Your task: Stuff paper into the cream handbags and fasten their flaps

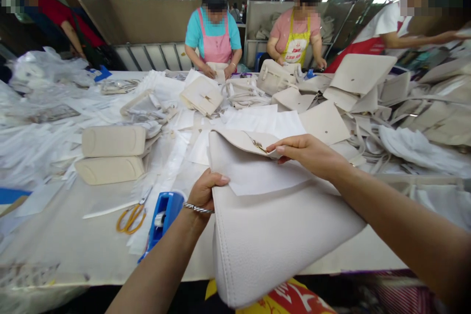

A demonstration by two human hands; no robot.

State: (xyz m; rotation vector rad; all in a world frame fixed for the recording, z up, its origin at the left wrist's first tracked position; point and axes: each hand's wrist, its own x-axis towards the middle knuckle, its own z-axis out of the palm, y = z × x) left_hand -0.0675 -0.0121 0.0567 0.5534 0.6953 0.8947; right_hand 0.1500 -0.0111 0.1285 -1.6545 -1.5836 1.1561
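Note:
A cream leather handbag (272, 235) lies in front of me, hanging partly over the table's near edge. My left hand (204, 191), with a silver bracelet on the wrist, grips the bag's left side near a white paper sheet (257, 176) tucked under the flap. My right hand (307, 154) pinches the edge of the bag's flap (243, 140) beside its gold clasp (259, 146), holding it lifted.
A blue tape dispenser (164, 216) and yellow-handled scissors (131, 217) lie left of my left arm. Two cream pouches (112, 154) sit further left. Piles of cream bags and flaps (353, 93) cover the right. Three people work across the table (73, 235).

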